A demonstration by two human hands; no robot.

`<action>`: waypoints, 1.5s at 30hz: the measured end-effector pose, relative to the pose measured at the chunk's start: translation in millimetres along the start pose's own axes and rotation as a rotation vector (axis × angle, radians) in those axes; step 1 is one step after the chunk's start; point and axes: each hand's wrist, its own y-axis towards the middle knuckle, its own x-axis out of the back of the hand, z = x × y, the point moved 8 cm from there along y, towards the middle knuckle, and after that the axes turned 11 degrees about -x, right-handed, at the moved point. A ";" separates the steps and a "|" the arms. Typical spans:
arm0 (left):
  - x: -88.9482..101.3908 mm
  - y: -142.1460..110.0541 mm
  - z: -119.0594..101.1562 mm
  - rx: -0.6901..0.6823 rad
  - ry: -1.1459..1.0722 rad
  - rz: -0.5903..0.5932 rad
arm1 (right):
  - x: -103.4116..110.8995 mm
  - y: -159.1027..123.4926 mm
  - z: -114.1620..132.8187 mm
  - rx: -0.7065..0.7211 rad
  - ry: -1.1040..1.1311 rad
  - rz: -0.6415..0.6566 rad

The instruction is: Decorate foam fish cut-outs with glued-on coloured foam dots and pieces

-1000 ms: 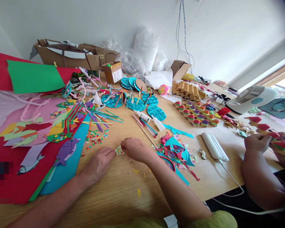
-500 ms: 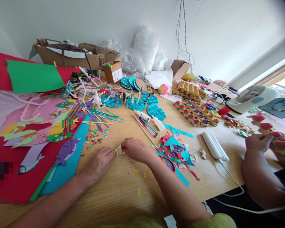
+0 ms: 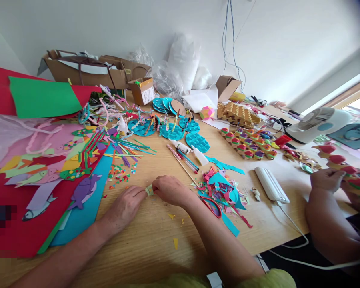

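Note:
A small pale green striped paper cutout [image 3: 149,190] lies on the wooden table between my two hands, its ends covered by my fingers. My left hand [image 3: 128,203] rests low on the tabletop, its closed fingers at the left end of the cutout. From the other side my right hand [image 3: 169,189] pinches the right end with bent fingers. Tiny coloured paper bits [image 3: 122,175] are scattered just beyond my left hand. Yellow paper scraps [image 3: 175,243] lie nearer to me. Red-handled scissors [image 3: 211,206] sit beside my right forearm, partly under it.
Paper scraps [image 3: 220,184] are heaped to the right, near glue bottles [image 3: 200,156] and pens [image 3: 187,161]. Coloured sheets with paper fish [image 3: 84,190] cover the left. A white power strip [image 3: 271,185] lies right. Another person's hand [image 3: 326,180] holds a painted egg carton [image 3: 357,183].
Both my hands stay at the cutout with hardly any movement. My right fingers have shifted very slightly. The other person's painted carton has tilted a little, and a thin stick now shows over it.

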 end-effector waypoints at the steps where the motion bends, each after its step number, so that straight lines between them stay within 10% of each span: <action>1: -0.3 -0.2 0.1 0.001 -0.001 0.002 | -0.8 0.3 0.5 -0.002 -0.002 0.003; 34: 2.2 0.5 0.5 0.005 -0.068 -0.035 | 21.9 -6.2 -15.5 -0.004 0.109 -0.146; 45: 51.3 1.5 18.7 0.043 0.058 -0.067 | 32.3 -14.3 -18.0 -0.031 0.159 -0.160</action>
